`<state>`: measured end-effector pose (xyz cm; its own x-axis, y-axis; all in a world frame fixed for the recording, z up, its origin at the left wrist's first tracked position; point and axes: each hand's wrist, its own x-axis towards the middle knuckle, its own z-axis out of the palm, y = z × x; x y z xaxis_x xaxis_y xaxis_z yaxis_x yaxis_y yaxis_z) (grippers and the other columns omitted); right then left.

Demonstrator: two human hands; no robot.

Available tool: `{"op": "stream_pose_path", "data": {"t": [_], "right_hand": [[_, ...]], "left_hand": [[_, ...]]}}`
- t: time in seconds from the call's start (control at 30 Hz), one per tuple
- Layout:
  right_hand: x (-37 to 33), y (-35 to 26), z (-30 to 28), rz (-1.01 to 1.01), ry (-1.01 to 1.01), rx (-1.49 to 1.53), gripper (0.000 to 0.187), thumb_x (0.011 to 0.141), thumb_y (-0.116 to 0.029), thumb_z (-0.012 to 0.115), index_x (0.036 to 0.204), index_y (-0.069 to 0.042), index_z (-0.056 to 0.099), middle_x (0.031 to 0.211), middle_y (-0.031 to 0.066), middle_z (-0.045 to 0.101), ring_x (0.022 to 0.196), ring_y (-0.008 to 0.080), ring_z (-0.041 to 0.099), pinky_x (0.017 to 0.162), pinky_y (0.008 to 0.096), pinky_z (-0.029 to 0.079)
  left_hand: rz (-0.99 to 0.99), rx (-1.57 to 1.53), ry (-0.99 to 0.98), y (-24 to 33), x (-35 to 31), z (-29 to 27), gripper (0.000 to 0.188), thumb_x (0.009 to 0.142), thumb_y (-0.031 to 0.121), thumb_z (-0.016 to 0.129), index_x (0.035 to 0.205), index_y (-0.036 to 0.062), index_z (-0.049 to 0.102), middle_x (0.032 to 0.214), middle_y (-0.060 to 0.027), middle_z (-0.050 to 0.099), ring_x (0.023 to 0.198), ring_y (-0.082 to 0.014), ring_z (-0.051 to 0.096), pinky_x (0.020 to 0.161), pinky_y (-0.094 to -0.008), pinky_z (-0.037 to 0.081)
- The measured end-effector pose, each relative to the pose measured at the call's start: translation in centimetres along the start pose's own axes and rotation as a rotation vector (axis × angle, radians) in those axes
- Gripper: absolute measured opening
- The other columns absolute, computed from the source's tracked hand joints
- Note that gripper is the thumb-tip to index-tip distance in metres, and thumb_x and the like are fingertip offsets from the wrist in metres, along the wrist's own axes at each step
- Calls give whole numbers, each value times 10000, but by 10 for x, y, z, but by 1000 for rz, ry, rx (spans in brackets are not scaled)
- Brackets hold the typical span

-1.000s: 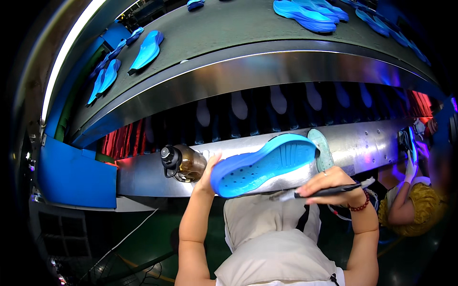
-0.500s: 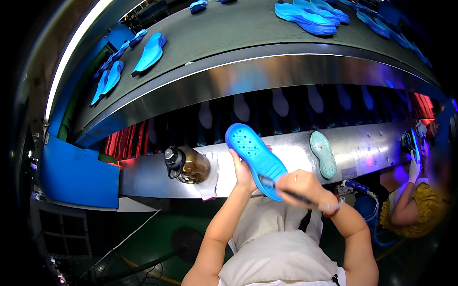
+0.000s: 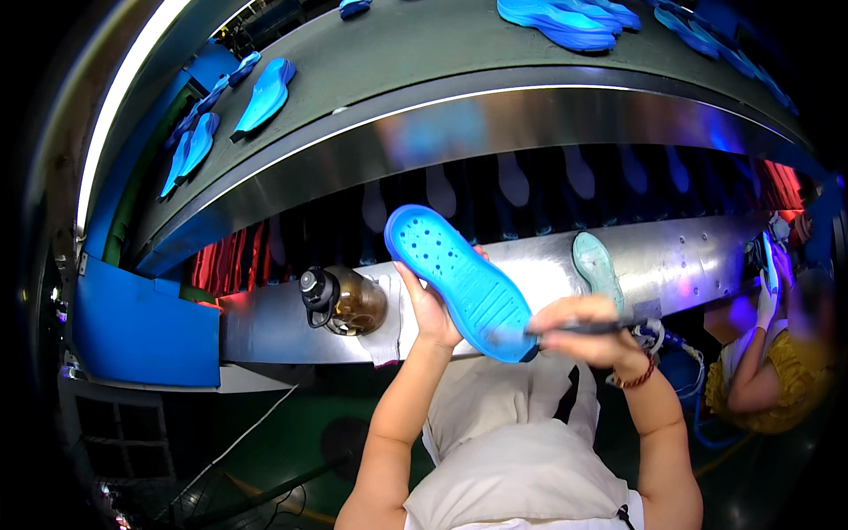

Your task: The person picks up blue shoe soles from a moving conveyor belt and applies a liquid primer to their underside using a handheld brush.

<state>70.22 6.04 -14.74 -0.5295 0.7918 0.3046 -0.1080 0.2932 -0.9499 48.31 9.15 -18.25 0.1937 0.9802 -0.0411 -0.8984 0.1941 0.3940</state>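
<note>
My left hand point(image 3: 430, 311) is wrapped round the edge of a blue shoe sole point(image 3: 458, 276), held tilted over the metal ledge with its inner face toward me. Small holes dot the sole's far part, and ridges cross its middle. In my right hand point(image 3: 583, 349) is a brush point(image 3: 612, 328) with a dark handle. Its tip is at the near end of the sole and is blurred by motion. Behind my right hand a pale green sole point(image 3: 594, 259) lies on the ledge, its near end partly hidden.
A brown bottle point(image 3: 360, 300) with a black lid stands on a cloth point(image 3: 387, 340) on the metal ledge point(image 3: 274, 331). Beyond, a dark conveyor belt point(image 3: 406, 57) carries several blue soles point(image 3: 265, 95). At the right edge, a person point(image 3: 760, 371) in yellow works with a gloved hand.
The blue sole and my left hand have shifted left and slightly away from me. The brush has swung from slanting to nearly level, with my right hand a little farther right.
</note>
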Motion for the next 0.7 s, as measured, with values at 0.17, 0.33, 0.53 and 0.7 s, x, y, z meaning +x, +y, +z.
{"op": "stream_pose_path", "data": {"t": [0.17,0.33,0.53,0.7], "right_hand": [[0,2,2,-131,-209,-156,215,692,-15,706,901,-5,657,890,118,661,920,246,609,812,319,474],[-4,25,-17,92,19,359,177,728,-14,665,902,9,639,951,150,635,957,238,584,862,336,450],[2,9,17,203,321,869,102,805,-36,592,885,24,574,954,163,620,926,207,596,836,304,466],[-7,-1,12,15,139,143,159,763,42,602,921,25,601,937,136,630,878,157,596,782,279,471]], "left_hand": [[60,153,12,6,4,5,835,772,736,252,1253,67,386,1163,-202,504,1094,-342,474,924,-469,403],[-16,32,-39,16,11,29,839,792,701,294,1267,12,349,1183,-203,491,1093,-325,481,932,-449,404],[31,109,-94,-20,-18,49,732,854,582,306,1326,23,293,1263,-182,441,1148,-346,452,968,-473,372],[-15,231,-6,-18,-12,31,677,853,514,362,1330,38,299,1251,-196,452,1104,-360,490,941,-498,390]]}}
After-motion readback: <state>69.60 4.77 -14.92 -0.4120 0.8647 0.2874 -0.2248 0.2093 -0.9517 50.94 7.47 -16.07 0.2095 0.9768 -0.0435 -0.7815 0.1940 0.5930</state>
